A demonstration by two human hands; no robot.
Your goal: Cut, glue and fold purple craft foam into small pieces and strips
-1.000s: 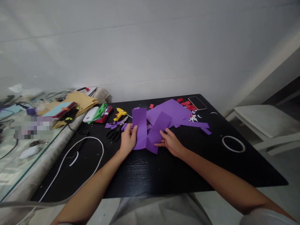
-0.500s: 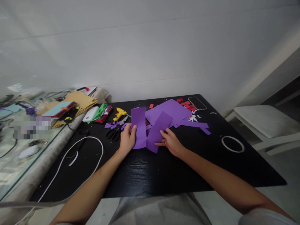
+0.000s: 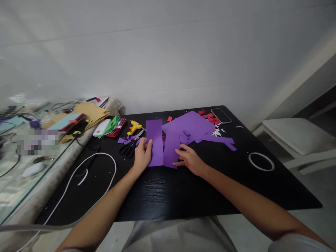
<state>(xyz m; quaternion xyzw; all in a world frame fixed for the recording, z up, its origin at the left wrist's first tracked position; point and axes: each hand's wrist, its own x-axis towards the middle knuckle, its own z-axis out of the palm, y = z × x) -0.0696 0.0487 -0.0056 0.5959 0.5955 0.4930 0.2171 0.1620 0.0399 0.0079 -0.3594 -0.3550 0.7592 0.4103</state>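
Observation:
My left hand (image 3: 141,153) pinches the left edge of a purple paper (image 3: 156,141), its thumb lying on the front. The paper stands above the table in two upright panels that meet near the bottom, with a narrow gap above. Whether they are one slit sheet or two pieces, I cannot tell. At the right panel (image 3: 171,148), my right hand (image 3: 190,159) has its fingers on the outer edge, slightly spread. Behind lie a larger purple sheet (image 3: 193,120) and a purple strip (image 3: 217,139). Black-handled scissors (image 3: 128,149) rest beside my left hand, below a yellow glue gun (image 3: 134,127).
Red paper scraps (image 3: 211,117) and a phone (image 3: 221,115) lie at the back right. A roll of tape or ring (image 3: 261,161) sits at right. On the left are a looped white cable (image 3: 114,164), bundled coloured strips (image 3: 114,126) and brown envelopes (image 3: 90,112).
The right panel has swung from leaning outward to nearly upright, closing the gap to the left panel. My right hand's fingers have shifted slightly on its edge; my left hand stays put.

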